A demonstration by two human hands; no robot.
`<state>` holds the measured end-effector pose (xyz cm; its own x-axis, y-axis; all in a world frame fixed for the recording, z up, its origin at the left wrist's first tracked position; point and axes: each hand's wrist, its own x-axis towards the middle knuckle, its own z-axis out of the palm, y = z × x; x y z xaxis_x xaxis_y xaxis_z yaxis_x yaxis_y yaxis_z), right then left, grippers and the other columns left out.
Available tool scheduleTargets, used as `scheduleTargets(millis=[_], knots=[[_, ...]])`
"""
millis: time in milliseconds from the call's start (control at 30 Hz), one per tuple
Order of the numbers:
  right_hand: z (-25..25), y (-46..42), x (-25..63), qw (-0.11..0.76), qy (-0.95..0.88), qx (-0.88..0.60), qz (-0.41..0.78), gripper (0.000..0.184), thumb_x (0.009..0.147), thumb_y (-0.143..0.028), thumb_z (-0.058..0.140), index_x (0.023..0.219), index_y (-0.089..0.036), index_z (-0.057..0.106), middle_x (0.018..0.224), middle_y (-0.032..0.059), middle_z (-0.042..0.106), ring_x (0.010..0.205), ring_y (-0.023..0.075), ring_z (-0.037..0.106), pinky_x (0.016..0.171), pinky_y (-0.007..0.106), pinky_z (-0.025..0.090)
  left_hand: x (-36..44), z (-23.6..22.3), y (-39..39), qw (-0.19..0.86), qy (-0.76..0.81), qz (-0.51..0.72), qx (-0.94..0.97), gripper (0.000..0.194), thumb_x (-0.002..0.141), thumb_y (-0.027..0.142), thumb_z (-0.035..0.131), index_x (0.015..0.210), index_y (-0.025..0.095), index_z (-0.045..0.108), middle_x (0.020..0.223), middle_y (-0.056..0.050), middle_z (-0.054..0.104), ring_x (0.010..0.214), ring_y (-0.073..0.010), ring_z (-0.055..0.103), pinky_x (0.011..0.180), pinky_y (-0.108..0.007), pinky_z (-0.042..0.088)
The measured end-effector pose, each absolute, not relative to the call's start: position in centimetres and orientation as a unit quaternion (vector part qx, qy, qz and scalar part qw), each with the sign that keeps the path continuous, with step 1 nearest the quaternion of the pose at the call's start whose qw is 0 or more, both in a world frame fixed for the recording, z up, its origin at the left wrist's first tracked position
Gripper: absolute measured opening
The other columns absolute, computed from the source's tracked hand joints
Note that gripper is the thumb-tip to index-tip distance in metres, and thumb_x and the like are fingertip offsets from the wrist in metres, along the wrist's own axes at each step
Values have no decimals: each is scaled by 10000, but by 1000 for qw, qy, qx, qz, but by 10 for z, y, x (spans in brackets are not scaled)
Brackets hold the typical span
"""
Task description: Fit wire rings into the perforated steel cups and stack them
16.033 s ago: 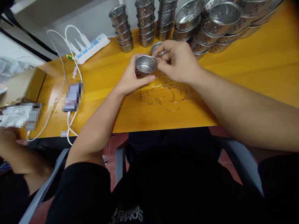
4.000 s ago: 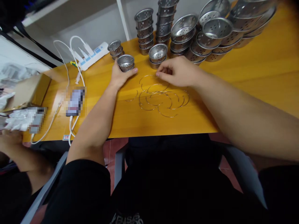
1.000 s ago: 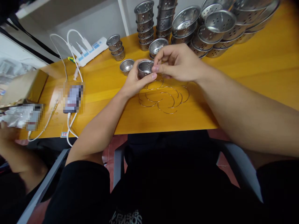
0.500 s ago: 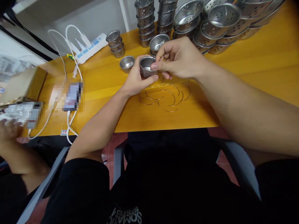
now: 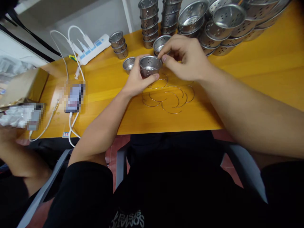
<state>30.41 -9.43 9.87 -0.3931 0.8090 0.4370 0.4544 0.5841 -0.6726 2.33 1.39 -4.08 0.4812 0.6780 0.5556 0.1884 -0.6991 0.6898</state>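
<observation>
The left hand (image 5: 136, 80) wraps a small holed cup (image 5: 150, 65) above the table (image 5: 261, 72). The right hand (image 5: 187, 57) now pinches at its rim; a moment ago it hid the cup's side.

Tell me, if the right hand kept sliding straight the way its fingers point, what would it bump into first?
The right hand points leftward, fingertips at the rim of the perforated metal cup held by the left hand. That cup comes first, almost at once; whether they already touch is unclear.
</observation>
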Motion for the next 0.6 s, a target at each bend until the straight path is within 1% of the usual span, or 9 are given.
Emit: scheduleTargets(millis=[133, 233, 333, 400, 467, 533, 600], knots=[[101, -97, 305, 340, -819, -411, 212, 262, 1139, -548, 759, 1251, -334, 860, 1587, 176, 797, 1369, 412, 734, 1181, 566, 662, 26, -34, 8, 289, 268, 438, 808, 1221, 934, 1165, 859, 1799, 387, 487, 1653, -134, 721, 1520, -399, 778, 1400, -622, 604], [101, -96, 304, 310, -829, -415, 209, 270, 1137, -502, 754, 1315, -347, 886, 1657, 175, 775, 1431, 436, 712, 1230, 591, 646, 28, -29, 4, 298, 274, 437, 803, 1153, 967, 1087, 893, 1785, 372, 505, 1629, -134, 733, 1515, -404, 779, 1409, -646, 602], [98, -95, 305, 302, -841, -392, 216, 276, 1149, -500, 754, 1330, -343, 891, 1655, 190, 767, 1451, 433, 709, 1251, 584, 638, 28, -28, 4, 300, 283, 434, 801, 1083, 988, 972, 947, 1763, 340, 532, 1635, -148, 731, 1553, -420, 760, 1422, -651, 596], [97, -94, 305, 309, -847, -373, 218, 297, 1150, -506, 749, 1338, -328, 894, 1626, 206, 775, 1466, 436, 714, 1258, 580, 633, 25, -30, 7, 295, 277, 440, 801, 1077, 974, 958, 959, 1748, 340, 537, 1644, -150, 726, 1559, -423, 758, 1410, -646, 607], [97, -95, 305, 309, -849, -369, 217, 327, 1143, -513, 737, 1355, -321, 895, 1620, 204, 786, 1424, 435, 738, 1239, 581, 640, 24, -32, 10, 291, 260, 450, 803, 1097, 943, 994, 959, 1736, 365, 535, 1651, -143, 722, 1548, -420, 765, 1389, -644, 626], [99, -96, 305, 302, -848, -380, 214, 335, 1134, -518, 732, 1366, -327, 880, 1615, 187, 798, 1302, 414, 771, 1203, 577, 655, 23, -34, 11, 286, 246, 458, 805, 1118, 929, 1055, 924, 1743, 403, 523, 1668, -132, 714, 1535, -412, 771, 1371, -642, 643], [102, -98, 305, 301, -846, -389, 206, 304, 1125, -511, 733, 1333, -327, 855, 1548, 178, 817, 1179, 393, 782, 1177, 577, 656, 24, -33, 10, 279, 247, 455, 809, 1136, 949, 1102, 861, 1779, 420, 492, 1688, -130, 704, 1533, -403, 771, 1370, -636, 641]])
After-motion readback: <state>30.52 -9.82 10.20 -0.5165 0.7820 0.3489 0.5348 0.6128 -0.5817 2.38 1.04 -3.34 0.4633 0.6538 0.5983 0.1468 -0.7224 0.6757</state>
